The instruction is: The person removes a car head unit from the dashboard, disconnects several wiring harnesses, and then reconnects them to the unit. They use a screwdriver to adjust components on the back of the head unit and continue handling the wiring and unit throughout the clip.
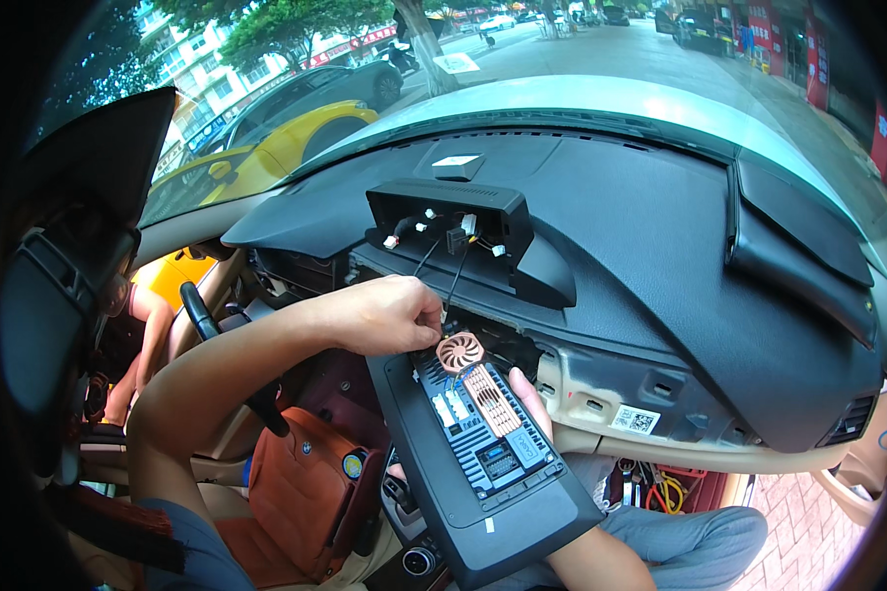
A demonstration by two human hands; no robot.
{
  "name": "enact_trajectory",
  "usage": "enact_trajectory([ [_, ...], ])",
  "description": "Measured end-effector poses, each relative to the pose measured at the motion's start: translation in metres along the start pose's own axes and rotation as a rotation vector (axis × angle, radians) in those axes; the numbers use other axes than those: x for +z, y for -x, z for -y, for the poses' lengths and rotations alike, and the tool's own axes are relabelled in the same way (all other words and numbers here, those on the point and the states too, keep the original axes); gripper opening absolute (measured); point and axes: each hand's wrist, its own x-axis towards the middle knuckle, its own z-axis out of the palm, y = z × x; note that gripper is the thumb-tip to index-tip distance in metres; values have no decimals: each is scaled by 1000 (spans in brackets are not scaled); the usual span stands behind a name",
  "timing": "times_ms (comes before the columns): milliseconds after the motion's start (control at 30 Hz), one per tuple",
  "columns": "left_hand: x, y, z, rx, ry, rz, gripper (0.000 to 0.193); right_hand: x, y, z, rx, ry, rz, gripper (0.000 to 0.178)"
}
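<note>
Evidently, the screen [478, 463] is what both hands attend to: it lies tilted below the hollow housing on the dashboard, face down, its back turned up, presumably so that the sockets can be seen and reached. The right hand [534, 402] bears it from beneath: the forearm passes under the screen's near end and the fingers curl around its right edge, gripping it. That leaves the left hand [392, 315] free at the screen's far end, where its fingers are pinched closed beside a thin black cable [453, 291]; the fingertips hide whatever they may hold.

On the back of the screen sit a copper-coloured fan [460, 352] and a matching grille [493, 402], likely placed there to shed heat, with white sockets [450, 409] left of the grille.

Beyond the screen's far end, the housing [453, 192] stands open toward the person, with loose white plugs [468, 225] inside. The cable runs from it down toward the screen, which seems to be held near because the cable is short.

Right of the screen, an exposed panel [611, 389] runs beneath the dashboard [621, 227]. Left of the screen are an orange seat [306, 483] and the steering wheel [199, 310].
</note>
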Motion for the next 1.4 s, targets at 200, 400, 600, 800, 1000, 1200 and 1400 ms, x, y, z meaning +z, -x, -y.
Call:
enact_trajectory([
  [200,9,5,-7,-37,61,-131,25,3,-1,0,-15,73,-40,82],
  [400,17,5,-7,-10,62,-233,28,-3,-2,3,-2,139,-111,86],
  [600,22,8,-7,62,198,-240,34,-13,-5,6,-6,127,-102,91],
  [800,14,9,-5,51,99,-216,38,-19,-5,9,79,0,19,91],
  [1000,8,7,0,193,-259,-203,23,-20,-7,11,35,17,-29,88],
  [1200,5,-3,-3,-41,-158,-69,30,-20,-6,11,106,-177,71,90],
  [1400,8,-1,-2,-92,-35,-84,36,-14,-1,9,150,-390,63,91],
])
